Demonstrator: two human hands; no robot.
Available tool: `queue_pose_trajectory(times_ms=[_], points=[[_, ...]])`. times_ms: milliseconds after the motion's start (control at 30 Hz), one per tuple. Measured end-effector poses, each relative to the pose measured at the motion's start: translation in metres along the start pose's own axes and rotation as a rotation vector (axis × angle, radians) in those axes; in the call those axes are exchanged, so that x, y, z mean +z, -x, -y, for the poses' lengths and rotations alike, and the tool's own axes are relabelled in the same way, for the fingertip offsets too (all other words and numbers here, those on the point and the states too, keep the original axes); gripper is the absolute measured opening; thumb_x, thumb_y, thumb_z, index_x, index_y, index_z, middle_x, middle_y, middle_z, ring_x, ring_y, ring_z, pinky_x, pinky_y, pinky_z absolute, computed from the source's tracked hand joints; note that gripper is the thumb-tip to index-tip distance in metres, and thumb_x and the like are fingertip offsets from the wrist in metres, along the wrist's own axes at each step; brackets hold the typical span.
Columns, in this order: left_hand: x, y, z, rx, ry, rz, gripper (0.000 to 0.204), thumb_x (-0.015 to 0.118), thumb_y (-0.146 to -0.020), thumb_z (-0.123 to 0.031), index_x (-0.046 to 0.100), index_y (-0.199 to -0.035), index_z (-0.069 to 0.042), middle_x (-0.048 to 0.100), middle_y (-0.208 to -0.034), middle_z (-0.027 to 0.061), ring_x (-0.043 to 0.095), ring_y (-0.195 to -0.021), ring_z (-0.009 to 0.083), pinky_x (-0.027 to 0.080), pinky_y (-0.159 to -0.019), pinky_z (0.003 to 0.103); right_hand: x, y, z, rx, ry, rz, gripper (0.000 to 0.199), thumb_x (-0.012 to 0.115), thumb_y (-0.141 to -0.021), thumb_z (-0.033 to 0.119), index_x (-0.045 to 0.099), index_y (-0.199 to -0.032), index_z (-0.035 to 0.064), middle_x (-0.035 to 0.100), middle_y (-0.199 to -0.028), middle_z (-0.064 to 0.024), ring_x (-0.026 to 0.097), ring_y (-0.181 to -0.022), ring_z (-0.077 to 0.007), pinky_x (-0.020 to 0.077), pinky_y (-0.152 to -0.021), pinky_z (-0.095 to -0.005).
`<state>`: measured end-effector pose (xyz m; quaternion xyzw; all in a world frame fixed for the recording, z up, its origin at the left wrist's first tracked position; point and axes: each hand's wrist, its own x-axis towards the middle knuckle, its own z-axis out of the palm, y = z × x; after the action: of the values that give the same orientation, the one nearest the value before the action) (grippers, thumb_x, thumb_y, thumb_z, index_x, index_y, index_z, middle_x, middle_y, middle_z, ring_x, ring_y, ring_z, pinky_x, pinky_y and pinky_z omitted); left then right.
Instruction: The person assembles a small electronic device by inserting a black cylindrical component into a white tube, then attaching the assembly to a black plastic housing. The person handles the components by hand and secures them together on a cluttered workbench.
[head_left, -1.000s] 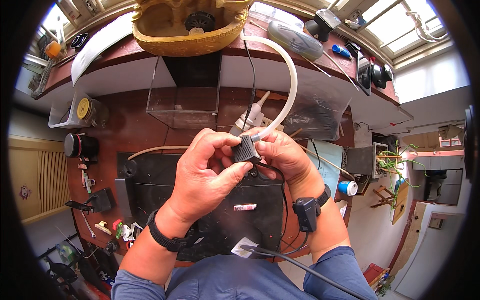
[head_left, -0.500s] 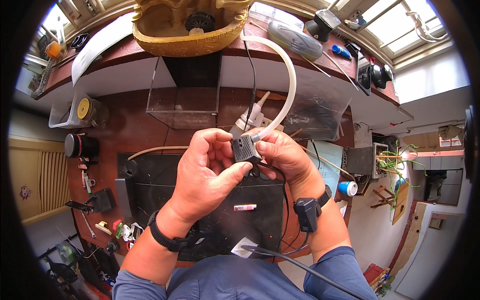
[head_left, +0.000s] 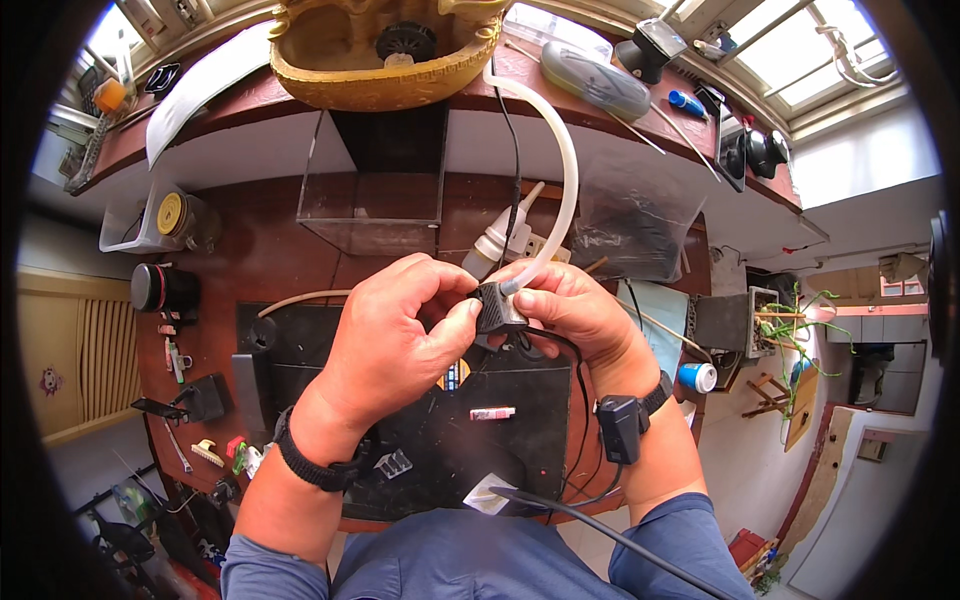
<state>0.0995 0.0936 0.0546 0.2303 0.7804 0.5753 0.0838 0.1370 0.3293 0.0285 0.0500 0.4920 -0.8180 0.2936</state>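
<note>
Both hands grip a small black pump-like part [head_left: 497, 310] above a black mat [head_left: 500, 450]. My left hand [head_left: 395, 340] pinches its left side with thumb and fingers. My right hand [head_left: 570, 315] holds its right side. A pale flexible tube [head_left: 563, 175] rises from the part's top and arcs up to a yellow ornamental basin [head_left: 370, 60] on the shelf. A black cord [head_left: 580, 400] hangs from the part past my right wrist.
A clear glass tank [head_left: 370, 195] stands on the red-brown bench behind the hands. A white bottle [head_left: 495, 240] lies near it. A small red-and-white stick [head_left: 492, 412] rests on the mat. Tools and a black cylinder [head_left: 160, 288] line the left side; a blue-capped container [head_left: 697, 377] sits right.
The hands shifted slightly while turning the black part; my left thumb now presses nearer its face. The tube stays attached.
</note>
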Motion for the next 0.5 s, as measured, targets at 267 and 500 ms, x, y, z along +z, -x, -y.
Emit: queue_pose_trajectory(times_ms=[267,500], points=[[-0.003,-0.0023,0.0003,0.017,-0.059,0.001,0.01,0.073,-0.09,0.001,0.073,-0.099,0.002,0.07,-0.087,0.009,0.068,-0.078,0.0167,0.055,-0.071,0.03,0.0032,-0.0008,0.0035,0.008,-0.008,0.003,0.029,0.069,-0.104,0.022,0.07,-0.127,0.005,0.072,-0.095,0.0041,0.05,-0.06,0.0015,0.0357,-0.052,-0.0159],[-0.0034,-0.0025,0.0047,0.063,-0.075,-0.014,0.009,0.073,-0.091,0.0,0.072,-0.1,0.002,0.071,-0.088,0.0094,0.069,-0.079,0.0167,0.055,-0.071,0.029,0.0085,-0.0016,0.0073,-0.014,-0.057,0.015,0.03,0.07,-0.103,0.021,0.069,-0.128,0.0049,0.074,-0.098,0.0026,0.052,-0.063,0.0015,0.0355,-0.053,-0.0153]])
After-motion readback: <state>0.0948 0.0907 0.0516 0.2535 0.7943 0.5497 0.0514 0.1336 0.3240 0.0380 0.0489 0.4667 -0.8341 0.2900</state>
